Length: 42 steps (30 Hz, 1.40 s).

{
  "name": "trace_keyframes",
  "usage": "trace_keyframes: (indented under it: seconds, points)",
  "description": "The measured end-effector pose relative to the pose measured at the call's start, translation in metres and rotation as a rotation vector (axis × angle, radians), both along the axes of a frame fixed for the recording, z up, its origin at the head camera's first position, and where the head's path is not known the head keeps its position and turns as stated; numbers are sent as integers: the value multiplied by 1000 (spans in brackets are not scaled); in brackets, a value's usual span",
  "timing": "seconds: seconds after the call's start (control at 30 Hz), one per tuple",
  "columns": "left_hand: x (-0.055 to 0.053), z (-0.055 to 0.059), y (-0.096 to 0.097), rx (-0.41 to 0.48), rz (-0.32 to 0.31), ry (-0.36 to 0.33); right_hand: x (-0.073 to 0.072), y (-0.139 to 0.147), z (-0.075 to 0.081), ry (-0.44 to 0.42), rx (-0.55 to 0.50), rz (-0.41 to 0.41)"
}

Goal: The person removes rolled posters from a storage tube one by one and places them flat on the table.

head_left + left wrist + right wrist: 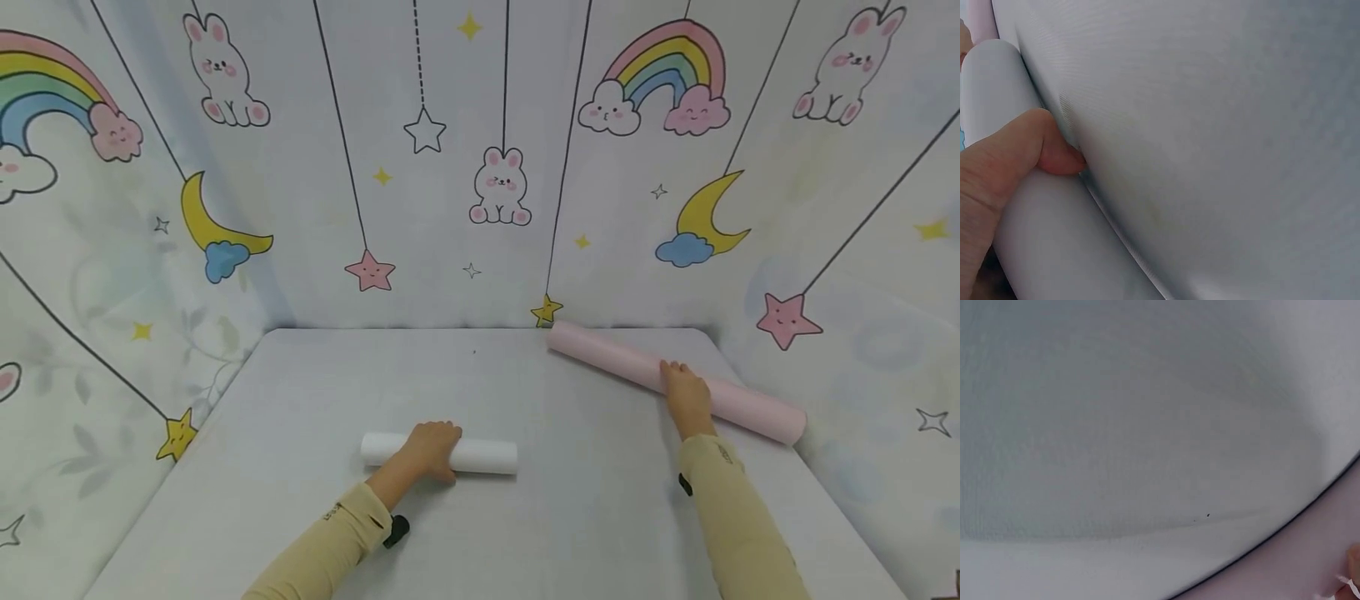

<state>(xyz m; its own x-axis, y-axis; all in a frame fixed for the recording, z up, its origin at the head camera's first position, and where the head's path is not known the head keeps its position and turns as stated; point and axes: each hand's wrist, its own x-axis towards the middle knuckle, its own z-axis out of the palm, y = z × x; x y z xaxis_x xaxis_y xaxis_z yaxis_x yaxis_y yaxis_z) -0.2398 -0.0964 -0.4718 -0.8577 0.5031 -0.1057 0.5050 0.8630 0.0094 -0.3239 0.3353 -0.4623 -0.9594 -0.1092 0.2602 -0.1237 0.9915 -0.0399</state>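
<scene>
A short white roll [483, 456] lies crosswise on the white tabletop, left of the middle in the head view. My left hand [431, 450] grips it from above, the thumb bent down over the near side in the left wrist view, where the white roll [1066, 231] runs diagonally. Farther back on the right, a longer, thicker pink roll [600, 350] lies at a slant. My right hand [686, 400] holds it near its middle, fingers over the top; the fingertips' far side is hidden. At the right wrist view's lower right corner, the pink roll [1291, 565] and a bit of hand show.
The white tabletop [300, 383] ends at a back edge against a cloth [450, 208] printed with rabbits, stars, moons and rainbows. The same cloth hangs along both sides. The pink roll's near end reaches the table's right edge.
</scene>
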Motion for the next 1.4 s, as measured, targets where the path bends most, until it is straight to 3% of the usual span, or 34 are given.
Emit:
trace_keyframes:
  seconds: [0.43,0.63,0.97,1.2,1.4]
  points:
    - [1,0,-1,15,1,-10,-3,-5,-1,25,-35,-68]
    - [3,-1,0,38,8,-18,-2,-5,2,23,-133,-80]
    - [6,7,1,63,60,-43,10,-29,27,-130,-165,56]
    - [5,4,5,51,53,-26,27,-75,18,53,-108,297]
    - [5,6,9,62,63,-48,41,-109,18,-28,-102,381]
